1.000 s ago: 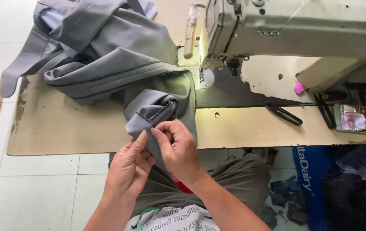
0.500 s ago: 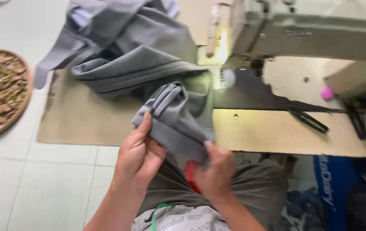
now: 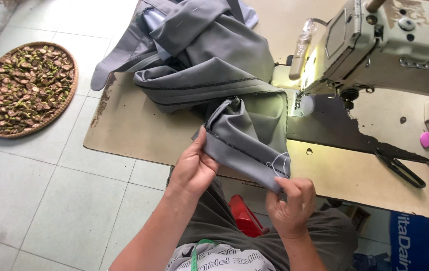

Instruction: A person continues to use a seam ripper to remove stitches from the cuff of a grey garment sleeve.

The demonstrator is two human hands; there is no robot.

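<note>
A grey garment point(image 3: 209, 65) lies bunched over the back of the sewing table point(image 3: 139, 130), and one folded end point(image 3: 244, 140) with dark stitched edges hangs over the table's front. My left hand point(image 3: 194, 165) grips that end at its left side, thumb on top. My right hand point(image 3: 292, 206) pinches its lower right corner, where loose pale thread loops. The fabric is stretched between both hands, just left of the needle area of the sewing machine point(image 3: 375, 45).
Black scissors point(image 3: 400, 168) lie on the table at the right, with a small pink object point(image 3: 427, 139) beyond them. A round woven tray point(image 3: 24, 90) of brown pieces sits on the tiled floor at left. A red object point(image 3: 244, 216) shows under the table.
My hands have drawn apart: the right slid down to the fabric's lower corner while the left stayed on the left edge. The view swung left, showing more of the woven tray.
</note>
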